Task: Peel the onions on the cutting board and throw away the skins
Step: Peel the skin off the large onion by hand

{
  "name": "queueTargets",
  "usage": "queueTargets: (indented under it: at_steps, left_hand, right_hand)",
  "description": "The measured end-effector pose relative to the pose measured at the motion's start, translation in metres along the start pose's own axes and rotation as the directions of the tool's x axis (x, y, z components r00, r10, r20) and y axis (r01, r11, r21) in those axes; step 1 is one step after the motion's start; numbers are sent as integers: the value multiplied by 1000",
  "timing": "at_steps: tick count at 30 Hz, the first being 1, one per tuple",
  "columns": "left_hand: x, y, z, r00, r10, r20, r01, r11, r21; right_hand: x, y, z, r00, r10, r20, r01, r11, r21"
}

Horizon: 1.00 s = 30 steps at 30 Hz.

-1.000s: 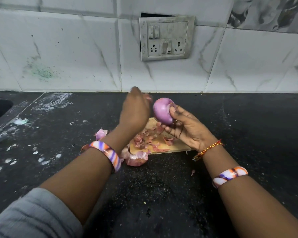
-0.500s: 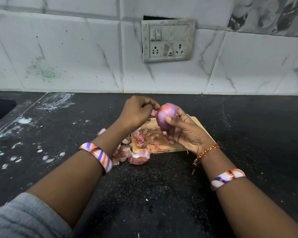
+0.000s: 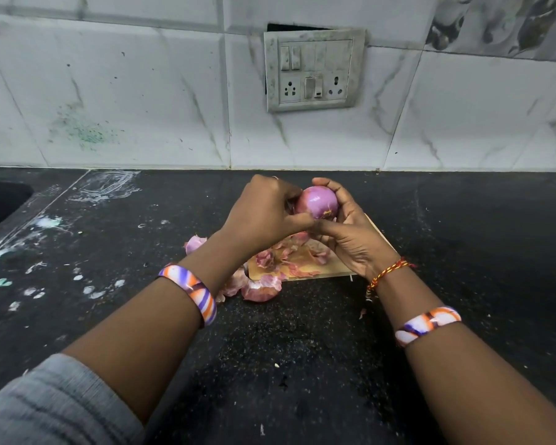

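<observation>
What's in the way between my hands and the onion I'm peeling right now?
Nothing visible. The right hand cups the onion from the right and below, and the left hand grips it directly on its left side, above the cutting board.

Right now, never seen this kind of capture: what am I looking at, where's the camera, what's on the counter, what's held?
There is no robot here. A person wears one wide-angle camera on the head, looking forward and down at their own bare hands, so the arms enter from the bottom edge. The right hand cups a purple onion, held up above a wooden cutting board. The left hand has its fingers at the onion's left side, seemingly picking at skin; the fingertips are hidden. Loose onion skins lie on the board and spill onto the black countertop. A sink edge shows at far left, and a switch and socket plate sits on the tiled wall.
</observation>
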State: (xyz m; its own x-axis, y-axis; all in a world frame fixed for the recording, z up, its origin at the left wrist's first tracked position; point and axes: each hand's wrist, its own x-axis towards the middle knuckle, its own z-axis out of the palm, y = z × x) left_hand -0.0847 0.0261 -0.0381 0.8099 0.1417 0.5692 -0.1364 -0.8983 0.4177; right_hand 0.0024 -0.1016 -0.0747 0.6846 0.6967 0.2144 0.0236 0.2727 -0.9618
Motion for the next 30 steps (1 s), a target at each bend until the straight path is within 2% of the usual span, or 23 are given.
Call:
queueTargets:
  at_steps: [6,16,21,23,27,30]
  left_hand:
    - [2,0,6,997,72,-31,-69,994,86]
    - [4,9,17,990,-23,-140,37,994,99]
    - [6,14,19,992,-49,-119,68,985,157]
    - [7,15,19,987,-103,-125,119,985,122]
    - [20,3,7,914,-360,-185,363,932,-20]
    - [20,-11,0,876,-459,-150,458,888,-39]
  right_hand:
    - [-1,5,0,998,-22,-61,24,999,33]
    - [-3,1,-2,995,-8,-97,18,995,98]
    - [-5,1,-2,994,2,-111,11,993,114]
    - [-8,-1,-3,994,27,-110,-12,990,140]
    - [-15,-7,-8,995,87,-58,-74,978,193]
    - [-19,-10,-12,991,131,-14,-119,938,326]
